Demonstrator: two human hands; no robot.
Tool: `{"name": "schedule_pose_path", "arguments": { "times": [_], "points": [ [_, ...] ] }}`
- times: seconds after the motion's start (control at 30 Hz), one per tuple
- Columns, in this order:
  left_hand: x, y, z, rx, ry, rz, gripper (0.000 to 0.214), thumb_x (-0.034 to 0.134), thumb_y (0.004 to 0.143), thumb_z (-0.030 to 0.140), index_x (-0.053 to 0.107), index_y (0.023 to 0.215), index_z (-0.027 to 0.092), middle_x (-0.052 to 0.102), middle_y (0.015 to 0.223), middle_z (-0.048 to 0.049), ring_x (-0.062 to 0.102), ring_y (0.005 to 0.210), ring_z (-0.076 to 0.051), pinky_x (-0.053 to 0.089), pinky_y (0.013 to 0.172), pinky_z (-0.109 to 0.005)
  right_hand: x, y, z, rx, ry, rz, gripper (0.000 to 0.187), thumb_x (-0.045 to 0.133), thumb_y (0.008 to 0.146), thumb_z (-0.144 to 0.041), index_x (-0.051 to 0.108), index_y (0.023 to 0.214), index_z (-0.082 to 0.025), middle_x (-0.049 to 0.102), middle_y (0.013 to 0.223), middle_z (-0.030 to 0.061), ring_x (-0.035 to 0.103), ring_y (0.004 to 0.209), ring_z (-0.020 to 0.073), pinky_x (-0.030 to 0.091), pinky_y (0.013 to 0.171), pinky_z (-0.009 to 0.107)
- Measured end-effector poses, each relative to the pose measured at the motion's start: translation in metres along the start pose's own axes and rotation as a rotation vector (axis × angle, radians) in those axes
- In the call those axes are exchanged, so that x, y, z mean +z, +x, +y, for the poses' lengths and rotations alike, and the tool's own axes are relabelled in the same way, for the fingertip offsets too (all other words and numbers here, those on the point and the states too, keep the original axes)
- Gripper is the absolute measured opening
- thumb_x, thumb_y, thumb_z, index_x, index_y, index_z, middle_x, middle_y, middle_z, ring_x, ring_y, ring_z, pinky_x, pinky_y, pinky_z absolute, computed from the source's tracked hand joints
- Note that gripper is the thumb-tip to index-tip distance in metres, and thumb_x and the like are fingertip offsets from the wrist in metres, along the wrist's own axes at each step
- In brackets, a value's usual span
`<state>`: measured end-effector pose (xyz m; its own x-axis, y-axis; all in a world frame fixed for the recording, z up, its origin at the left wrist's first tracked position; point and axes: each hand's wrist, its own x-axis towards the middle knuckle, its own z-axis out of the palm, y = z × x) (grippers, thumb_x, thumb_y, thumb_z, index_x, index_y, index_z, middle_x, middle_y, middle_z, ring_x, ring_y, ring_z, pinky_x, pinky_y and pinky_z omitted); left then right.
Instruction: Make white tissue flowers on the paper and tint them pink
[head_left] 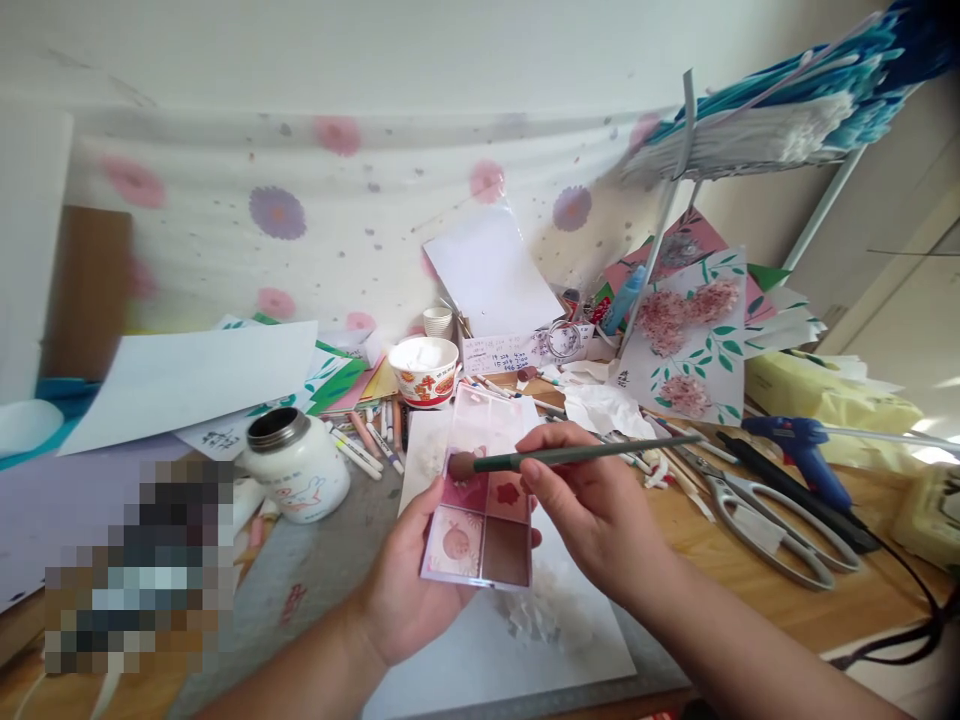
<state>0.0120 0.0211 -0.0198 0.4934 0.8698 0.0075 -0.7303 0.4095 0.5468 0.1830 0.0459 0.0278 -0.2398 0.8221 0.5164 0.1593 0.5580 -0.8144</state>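
My left hand point(411, 572) is closed around a makeup palette point(504, 548) with its clear lid raised. Four pans show in it: pink, red, pale and brown. In a pinch, my right hand point(592, 500) holds a makeup brush point(555, 456) with a dark green handle. The brush's brown bristles rest against the upper left, pink pan. Below both hands lies a sheet of white paper point(592, 655) bearing pale raised tufts, partly hidden by the palette and my left hand.
A white jar point(315, 480) stands open at left, and a paper bowl point(424, 372) behind. Markers point(354, 452) are scattered between them. To the right lie large scissors point(772, 520) and a blue glue gun point(806, 450). A flower picture point(686, 340) leans by the rack.
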Motion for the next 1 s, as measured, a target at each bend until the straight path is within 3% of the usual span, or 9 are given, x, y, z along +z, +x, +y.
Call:
{"name": "schedule_pose_path", "arguments": {
  "times": [0.17,0.37,0.7,0.87,1.0],
  "points": [
    [0.001,0.002,0.010,0.087,-0.002,0.077,0.039,0.044,0.096,0.039,0.070,0.113,0.016,0.074,0.106,-0.0097,0.070,0.092,-0.025,0.050,0.086,-0.036,0.006,0.028,-0.009,0.053,-0.013,-0.210,0.008,0.049,0.084,-0.020,0.057,0.086,-0.018,0.065,0.079,0.0040,0.066,0.068,0.0170,0.054,0.057,0.028],
    [0.006,0.004,0.020,0.151,-0.044,0.159,0.045,0.033,0.101,0.038,0.072,0.106,0.016,0.076,0.100,-0.0098,0.071,0.090,-0.022,0.054,0.079,-0.032,0.011,0.054,-0.021,-0.065,-0.161,-0.333,0.020,0.053,0.070,-0.001,0.063,0.077,-0.017,0.065,0.075,0.0020,0.060,0.068,0.0164,0.047,0.062,0.028],
    [0.000,0.006,0.022,0.161,-0.086,0.183,0.045,0.033,0.101,0.037,0.073,0.097,0.017,0.077,0.097,-0.0062,0.073,0.086,-0.018,0.057,0.075,-0.029,0.017,0.052,-0.018,-0.118,-0.125,-0.370,0.030,0.050,0.065,0.007,0.063,0.075,-0.017,0.067,0.077,-0.0007,0.061,0.071,0.0127,0.046,0.064,0.023],
    [-0.006,0.011,0.034,0.213,0.041,0.315,0.047,0.032,0.100,0.040,0.069,0.106,0.013,0.075,0.097,-0.0116,0.072,0.084,-0.024,0.057,0.073,-0.036,0.010,0.055,-0.018,-0.052,-0.088,-0.267,0.011,0.055,0.079,-0.011,0.062,0.085,-0.017,0.065,0.080,0.0010,0.062,0.072,0.0135,0.048,0.065,0.024],
    [-0.012,0.015,0.049,0.352,0.115,0.414,0.047,0.033,0.099,0.042,0.061,0.121,0.011,0.072,0.105,-0.0137,0.070,0.086,-0.027,0.056,0.074,-0.039,-0.001,0.053,-0.015,0.007,-0.152,-0.195,0.006,0.058,0.080,-0.023,0.060,0.081,-0.018,0.060,0.070,-0.0002,0.056,0.063,0.0135,0.043,0.058,0.025]
  ]
}}
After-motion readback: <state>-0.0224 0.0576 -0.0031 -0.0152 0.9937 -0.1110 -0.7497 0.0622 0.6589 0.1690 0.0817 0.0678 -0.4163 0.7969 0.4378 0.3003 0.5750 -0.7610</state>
